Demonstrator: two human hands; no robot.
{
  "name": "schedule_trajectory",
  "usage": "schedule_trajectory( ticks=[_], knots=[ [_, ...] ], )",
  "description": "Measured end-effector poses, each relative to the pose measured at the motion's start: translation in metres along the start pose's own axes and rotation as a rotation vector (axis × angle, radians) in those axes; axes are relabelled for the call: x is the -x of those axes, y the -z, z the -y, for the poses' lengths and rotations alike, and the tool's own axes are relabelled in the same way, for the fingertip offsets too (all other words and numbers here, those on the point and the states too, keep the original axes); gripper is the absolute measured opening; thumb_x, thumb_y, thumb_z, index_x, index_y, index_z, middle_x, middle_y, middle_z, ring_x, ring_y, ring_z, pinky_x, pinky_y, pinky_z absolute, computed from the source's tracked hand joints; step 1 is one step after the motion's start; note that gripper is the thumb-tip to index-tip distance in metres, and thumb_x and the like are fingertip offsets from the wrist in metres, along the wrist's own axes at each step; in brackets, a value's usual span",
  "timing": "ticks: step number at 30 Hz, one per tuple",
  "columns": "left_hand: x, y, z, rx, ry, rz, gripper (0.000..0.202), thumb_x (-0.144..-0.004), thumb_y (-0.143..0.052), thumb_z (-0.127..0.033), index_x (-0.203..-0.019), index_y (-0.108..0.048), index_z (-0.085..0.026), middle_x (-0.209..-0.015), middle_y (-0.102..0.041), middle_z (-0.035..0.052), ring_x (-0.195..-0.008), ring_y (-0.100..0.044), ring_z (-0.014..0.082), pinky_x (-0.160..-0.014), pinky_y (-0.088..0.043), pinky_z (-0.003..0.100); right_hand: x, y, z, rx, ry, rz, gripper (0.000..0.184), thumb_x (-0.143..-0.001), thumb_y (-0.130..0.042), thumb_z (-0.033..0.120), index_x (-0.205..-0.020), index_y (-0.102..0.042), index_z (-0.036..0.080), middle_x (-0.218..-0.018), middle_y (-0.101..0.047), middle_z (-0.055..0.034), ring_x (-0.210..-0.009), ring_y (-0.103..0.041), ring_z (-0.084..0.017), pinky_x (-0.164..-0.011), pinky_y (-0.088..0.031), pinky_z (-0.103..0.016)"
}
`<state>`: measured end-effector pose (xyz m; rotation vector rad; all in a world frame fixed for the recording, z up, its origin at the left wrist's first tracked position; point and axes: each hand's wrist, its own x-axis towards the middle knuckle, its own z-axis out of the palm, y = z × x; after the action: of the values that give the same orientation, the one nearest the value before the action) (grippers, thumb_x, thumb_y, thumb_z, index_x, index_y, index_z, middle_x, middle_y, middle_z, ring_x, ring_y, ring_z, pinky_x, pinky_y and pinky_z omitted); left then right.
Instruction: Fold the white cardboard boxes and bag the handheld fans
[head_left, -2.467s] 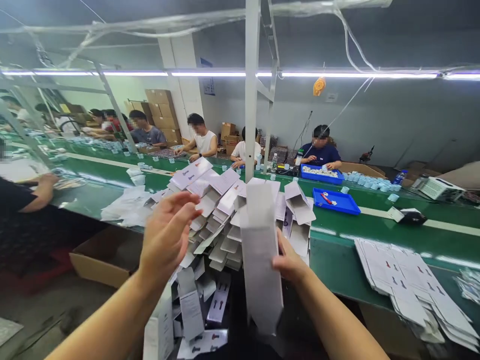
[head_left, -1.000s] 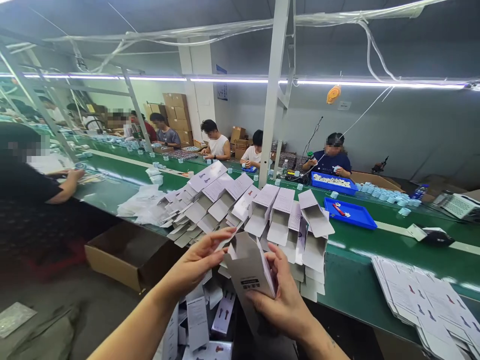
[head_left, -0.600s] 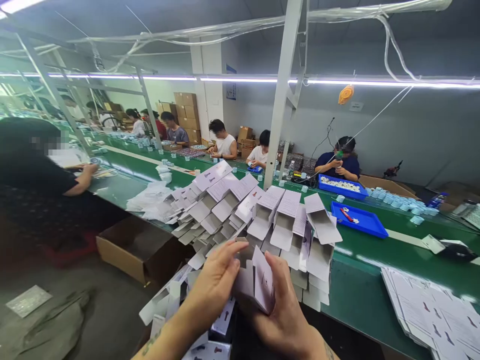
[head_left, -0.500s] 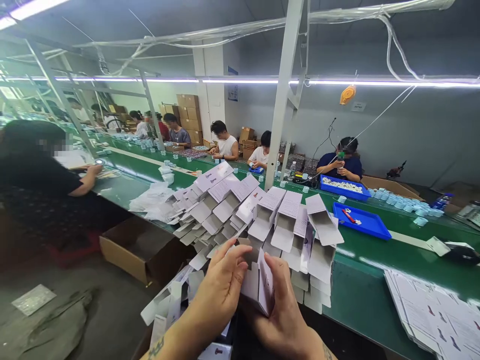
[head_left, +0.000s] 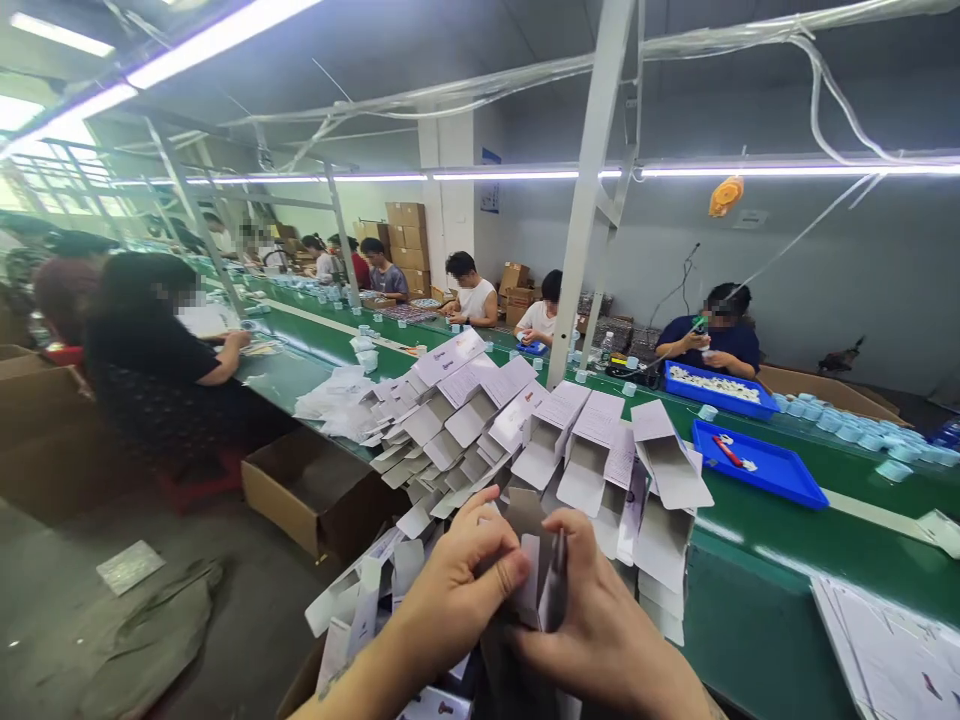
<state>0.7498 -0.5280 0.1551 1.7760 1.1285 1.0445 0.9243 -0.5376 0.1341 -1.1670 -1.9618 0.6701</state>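
Note:
Both of my hands hold one small white carton (head_left: 534,570) low in the middle of the view. My left hand (head_left: 457,590) is curled round its left side, thumb pressed on a flap. My right hand (head_left: 607,630) grips its right side, with a printed flap sticking up between the fingers. Just beyond them, a heap of opened white cartons (head_left: 525,430) with raised lids lies on the edge of the green bench (head_left: 757,560). More white cartons (head_left: 360,610) lie below my left wrist.
A brown cardboard box (head_left: 315,495) stands on the floor at left, beside a seated person in black (head_left: 161,370). Flat printed carton blanks (head_left: 892,650) lie at right. Two blue trays (head_left: 757,462) and other workers (head_left: 712,325) are across the bench. A white post (head_left: 592,190) rises behind the heap.
The carton went from a tall flat sleeve in my right hand to a short folded box held by both hands. My left hand closed onto it. The view swung left.

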Motion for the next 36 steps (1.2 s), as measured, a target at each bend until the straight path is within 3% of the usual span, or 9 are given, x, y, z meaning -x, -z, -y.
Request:
schedule_trajectory(
  ticks=[3, 6, 9, 15, 20, 25, 28, 31, 36],
  knots=[
    [0.006, -0.005, 0.005, 0.009, 0.077, -0.086, 0.011, -0.081, -0.056, -0.023, -0.087, -0.065, -0.024, -0.100, -0.066, 0.0066, -0.137, -0.034, 0.0317, -0.117, -0.020, 0.051, 0.004, -0.015, -0.013, 0.045, 0.193, -0.148, 0.062, -0.067, -0.068, 0.019, -0.119, -0.034, 0.027, -0.102, -0.050, -0.0047, -0.079, -0.064, -0.020, -0.066, -0.057, -0.032],
    [0.010, -0.009, 0.011, 0.032, 0.072, -0.129, 0.046, -0.076, -0.059, -0.015, -0.120, -0.050, -0.024, -0.135, -0.050, 0.0104, -0.141, -0.028, 0.0302, -0.117, -0.021, 0.048, 0.006, -0.033, -0.023, 0.058, 0.372, -0.251, 0.070, -0.074, -0.058, 0.013, -0.137, -0.028, 0.026, -0.118, -0.048, -0.0132, -0.103, -0.061, -0.028, -0.081, -0.057, -0.041],
    [0.009, -0.005, 0.017, 0.113, 0.119, -0.163, 0.070, -0.065, -0.069, -0.011, -0.127, -0.038, -0.024, -0.148, -0.030, 0.0125, -0.144, -0.021, 0.0286, -0.119, -0.015, 0.044, 0.009, -0.041, -0.027, 0.033, 0.417, -0.336, 0.075, -0.078, -0.059, 0.012, -0.142, -0.023, 0.031, -0.127, -0.046, -0.0145, -0.113, -0.058, -0.031, -0.088, -0.055, -0.048],
    [0.000, 0.008, 0.040, 0.799, 0.121, 0.022, 0.097, -0.054, -0.083, -0.023, -0.135, -0.031, -0.035, -0.148, -0.032, 0.0089, -0.129, -0.043, 0.0315, -0.098, -0.042, 0.044, 0.012, -0.034, -0.039, 0.045, 0.340, -0.273, 0.060, -0.080, -0.063, 0.021, -0.135, -0.044, 0.034, -0.132, -0.043, -0.0128, -0.117, -0.056, -0.036, -0.084, -0.058, -0.046],
    [0.005, -0.010, 0.045, 0.585, 0.127, -0.037, 0.086, -0.071, -0.073, -0.017, -0.143, -0.028, -0.030, -0.145, -0.039, 0.0135, -0.135, -0.038, 0.0282, -0.108, -0.034, 0.044, 0.010, -0.041, -0.046, 0.102, 0.457, -0.179, 0.068, -0.077, -0.068, 0.016, -0.137, -0.044, 0.038, -0.127, -0.045, -0.0127, -0.108, -0.062, -0.033, -0.082, -0.059, -0.044],
    [0.019, -0.021, 0.036, 0.493, 0.190, -0.238, 0.069, -0.081, -0.063, -0.020, -0.143, -0.033, -0.027, -0.137, -0.051, 0.0114, -0.127, -0.048, 0.0253, -0.111, -0.032, 0.042, 0.007, -0.025, -0.041, 0.129, 0.483, -0.066, 0.064, -0.078, -0.069, 0.022, -0.137, -0.047, 0.034, -0.132, -0.041, -0.0131, -0.114, -0.058, -0.033, -0.086, -0.059, -0.041],
    [0.018, -0.009, 0.031, 0.827, 0.197, -0.104, 0.089, -0.068, -0.078, -0.024, -0.144, -0.031, -0.031, -0.136, -0.055, 0.0091, -0.114, -0.060, 0.0264, -0.099, -0.045, 0.041, 0.005, -0.007, -0.037, -0.040, 0.464, -0.016, 0.062, -0.081, -0.068, 0.033, -0.138, -0.043, 0.032, -0.131, -0.044, -0.0114, -0.118, -0.055, -0.030, -0.094, -0.054, -0.040],
    [0.010, 0.003, 0.032, 1.136, 0.197, 0.144, 0.073, -0.066, -0.084, -0.033, -0.131, -0.052, -0.027, -0.119, -0.068, 0.0070, -0.103, -0.066, 0.0233, -0.090, -0.050, 0.033, 0.003, -0.002, -0.033, -0.269, 0.402, -0.064, 0.054, -0.085, -0.061, 0.044, -0.135, -0.044, 0.033, -0.129, -0.045, -0.0088, -0.120, -0.054, -0.028, -0.097, -0.050, -0.040],
    [0.009, 0.002, 0.031, 1.155, 0.290, 0.302, 0.066, -0.060, -0.087, -0.024, -0.122, -0.063, -0.028, -0.124, -0.067, 0.0056, -0.100, -0.068, 0.0243, -0.083, -0.053, 0.030, 0.005, -0.003, -0.024, -0.389, 0.456, 0.004, 0.056, -0.080, -0.065, 0.048, -0.133, -0.046, 0.037, -0.128, -0.046, -0.0062, -0.126, -0.048, -0.028, -0.103, -0.044, -0.044]
  ],
)
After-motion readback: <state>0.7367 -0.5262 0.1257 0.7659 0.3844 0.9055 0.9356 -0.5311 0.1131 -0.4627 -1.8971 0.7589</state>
